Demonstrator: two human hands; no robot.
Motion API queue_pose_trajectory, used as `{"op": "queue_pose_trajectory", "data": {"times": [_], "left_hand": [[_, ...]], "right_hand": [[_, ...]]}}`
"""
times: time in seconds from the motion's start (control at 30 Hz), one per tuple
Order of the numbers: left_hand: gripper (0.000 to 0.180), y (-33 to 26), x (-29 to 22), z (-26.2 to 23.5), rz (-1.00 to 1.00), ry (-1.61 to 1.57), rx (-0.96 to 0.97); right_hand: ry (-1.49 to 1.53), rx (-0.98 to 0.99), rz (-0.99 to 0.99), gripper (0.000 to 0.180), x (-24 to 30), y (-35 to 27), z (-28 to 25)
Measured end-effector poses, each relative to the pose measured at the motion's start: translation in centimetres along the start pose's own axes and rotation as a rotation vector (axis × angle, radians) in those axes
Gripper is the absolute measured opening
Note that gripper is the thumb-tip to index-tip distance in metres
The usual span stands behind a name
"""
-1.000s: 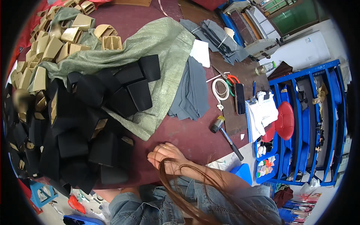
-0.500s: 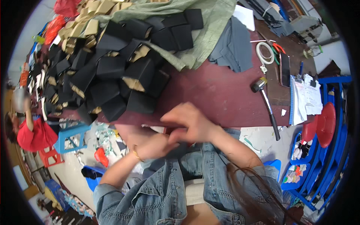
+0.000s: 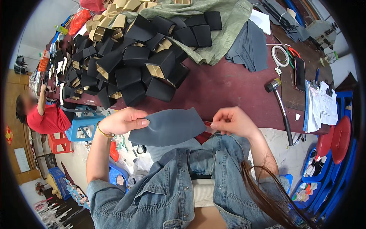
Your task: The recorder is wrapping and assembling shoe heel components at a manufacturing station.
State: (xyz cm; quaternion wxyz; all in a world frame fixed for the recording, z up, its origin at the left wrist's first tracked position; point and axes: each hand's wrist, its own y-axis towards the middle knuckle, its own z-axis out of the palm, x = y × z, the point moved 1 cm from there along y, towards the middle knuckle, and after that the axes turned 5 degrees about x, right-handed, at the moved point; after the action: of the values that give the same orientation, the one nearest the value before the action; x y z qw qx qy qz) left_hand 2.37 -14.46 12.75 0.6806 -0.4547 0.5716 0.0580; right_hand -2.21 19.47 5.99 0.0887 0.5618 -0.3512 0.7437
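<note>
1. A dark grey sheet (image 3: pixel 169 128) is pinched at its left end between the thumb and fingers of the left hand (image 3: pixel 126 121)
2. The sheet is held by the near edge of the dark red tabletop (image 3: pixel 232 91)
3. The right hand (image 3: pixel 233 121) is held just beside the sheet's right end, fingers curled; whether anything is pinched there cannot be told
4. Black blocks (image 3: pixel 131 78) are heaped toward the tabletop's left
</note>
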Motion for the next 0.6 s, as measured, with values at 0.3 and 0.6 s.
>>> {"op": "queue_pose_trajectory", "data": {"times": [0.3,0.6], "left_hand": [[0.02,3.7,-8.3,6.4,0.069,0.965,0.174],[0.031,5.8,-15.2,-12.4,0.282,0.411,-0.36]], "right_hand": [[0.733,0.344,0.114,0.044,-0.1,1.9,6.8],[0.838,-0.118,-1.197,0.028,10.0,8.0,-5.7]]}}
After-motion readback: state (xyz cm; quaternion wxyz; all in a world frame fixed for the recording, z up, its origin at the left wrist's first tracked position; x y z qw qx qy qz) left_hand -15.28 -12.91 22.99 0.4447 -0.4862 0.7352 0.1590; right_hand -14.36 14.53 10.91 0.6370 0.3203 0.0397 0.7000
